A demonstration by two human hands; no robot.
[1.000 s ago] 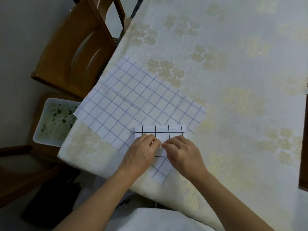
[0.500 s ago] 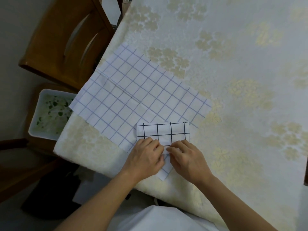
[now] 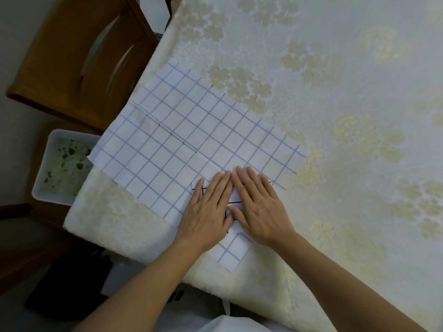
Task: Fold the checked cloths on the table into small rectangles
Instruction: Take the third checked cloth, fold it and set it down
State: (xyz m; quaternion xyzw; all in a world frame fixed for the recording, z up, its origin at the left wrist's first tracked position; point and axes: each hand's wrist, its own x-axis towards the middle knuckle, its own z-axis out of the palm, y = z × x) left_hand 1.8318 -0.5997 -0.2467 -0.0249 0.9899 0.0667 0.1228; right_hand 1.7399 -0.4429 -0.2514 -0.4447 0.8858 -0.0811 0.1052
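Note:
A large white cloth with a blue check [image 3: 182,144] lies spread flat near the table's left corner, one corner pointing toward me. On top of it sits a small folded white cloth with a black check [image 3: 233,200], mostly hidden under my hands. My left hand [image 3: 208,212] and my right hand [image 3: 259,204] lie side by side, palms down and fingers stretched flat, pressing on the folded cloth. Only thin strips of its black lines show between and beside the hands.
The table [image 3: 335,116] wears a cream cloth with a pale gold flower pattern. A wooden chair [image 3: 79,58] stands at the left edge. Below it a white tub [image 3: 45,178] holds green and white scraps. My white garment [image 3: 230,324] shows at the bottom.
Both hands went from pinching the small cloth's near edge with curled fingers to lying flat on top of it, covering most of it. The view has shifted slightly.

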